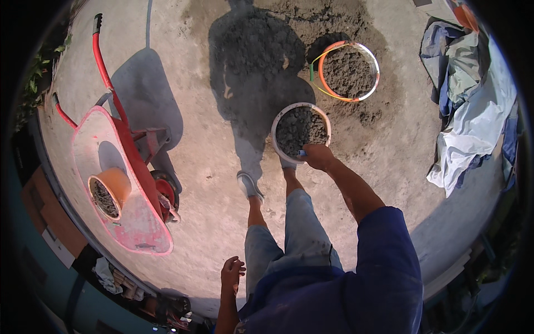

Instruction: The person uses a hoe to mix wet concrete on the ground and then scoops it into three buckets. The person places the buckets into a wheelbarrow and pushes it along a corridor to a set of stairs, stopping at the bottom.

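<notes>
My right hand (318, 157) is closed around the blue grip of a bucket's handle. That pale-rimmed bucket (301, 104) is filled with grey wet mortar (300, 129) and hangs or stands just ahead of my right foot; I cannot tell if it touches the ground. Farther off to the right, an orange and white bucket (321, 69), also full of mortar, stands on the wet patch, its yellow handle with a green grip folded to the left. Down by my left thigh, my left hand (232, 273) hangs with loosely bent fingers and nothing in it.
At left a red wheelbarrow (153, 236) carries a tilted orange bucket (119, 186) with mortar inside. Ahead, a heap of wet mortar (261, 44) spreads over the concrete, partly under my shadow. Crumpled sheets and cloths (470, 125) lie along the right side.
</notes>
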